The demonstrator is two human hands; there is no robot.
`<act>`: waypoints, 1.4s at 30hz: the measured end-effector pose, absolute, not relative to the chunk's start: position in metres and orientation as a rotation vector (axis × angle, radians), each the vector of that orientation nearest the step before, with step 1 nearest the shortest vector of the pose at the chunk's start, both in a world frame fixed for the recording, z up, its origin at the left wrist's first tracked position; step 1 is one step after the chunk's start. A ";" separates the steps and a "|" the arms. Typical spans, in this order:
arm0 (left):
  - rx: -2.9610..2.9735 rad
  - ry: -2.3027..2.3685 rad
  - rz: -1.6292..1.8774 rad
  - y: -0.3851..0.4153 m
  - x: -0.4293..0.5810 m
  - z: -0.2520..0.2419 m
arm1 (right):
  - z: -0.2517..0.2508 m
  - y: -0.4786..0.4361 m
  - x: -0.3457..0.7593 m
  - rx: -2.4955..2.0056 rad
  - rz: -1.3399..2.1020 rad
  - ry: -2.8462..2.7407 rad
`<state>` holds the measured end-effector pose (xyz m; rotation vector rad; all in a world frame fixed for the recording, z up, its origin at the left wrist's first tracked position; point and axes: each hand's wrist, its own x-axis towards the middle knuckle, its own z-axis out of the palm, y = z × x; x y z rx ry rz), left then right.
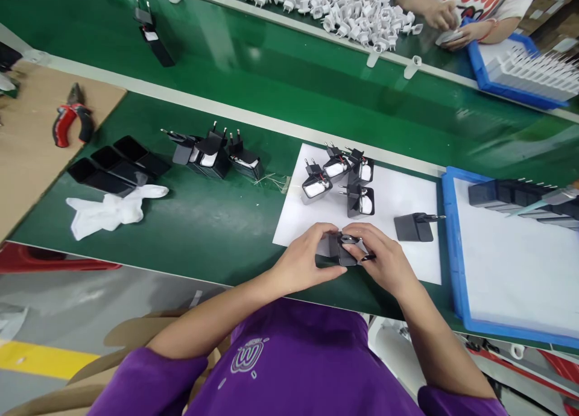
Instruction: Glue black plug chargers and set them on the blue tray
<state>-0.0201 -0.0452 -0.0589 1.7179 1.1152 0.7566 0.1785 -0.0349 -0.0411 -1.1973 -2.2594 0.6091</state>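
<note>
A black plug-in power adapter is between my hands at the near edge of the white paper sheet. My left hand grips its left side with thumb and fingers. From the other side, the fingers of my right hand press on its top, partly hiding the pins. Just beyond my hands stand several open adapters, their lids with pins tilted up and white parts inside. A closed-looking adapter lies to the right on the sheet.
At right is a blue tray with a row of black adapters. Leftward lie more open adapters, black housings, a white glove and pliers. Across the bench, a co-worker's hands hold white pieces beside a white pile.
</note>
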 end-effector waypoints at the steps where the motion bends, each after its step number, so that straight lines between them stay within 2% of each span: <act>1: 1.721 1.093 0.775 -0.045 -0.020 -0.058 | -0.041 -0.035 0.179 -1.191 0.607 -2.261; 11: 1.656 1.075 0.820 -0.042 -0.012 -0.056 | -0.049 -0.038 0.180 -1.237 0.611 -2.234; 18: 1.723 0.968 0.768 -0.040 -0.018 -0.056 | -0.044 -0.055 0.201 -1.479 0.822 -1.830; 22: 1.873 0.986 0.685 -0.037 -0.020 -0.055 | -0.039 -0.073 0.230 -1.672 0.655 -1.461; 29: 2.358 0.946 0.655 -0.017 0.022 -0.038 | -0.043 -0.080 0.260 -1.807 0.352 -1.206; 36: 2.701 1.015 0.554 0.010 0.085 -0.027 | -0.048 -0.046 0.266 -1.922 0.512 -1.452; 42: 2.779 1.053 0.471 0.027 0.105 -0.028 | -0.060 -0.041 0.265 -1.934 0.420 -1.517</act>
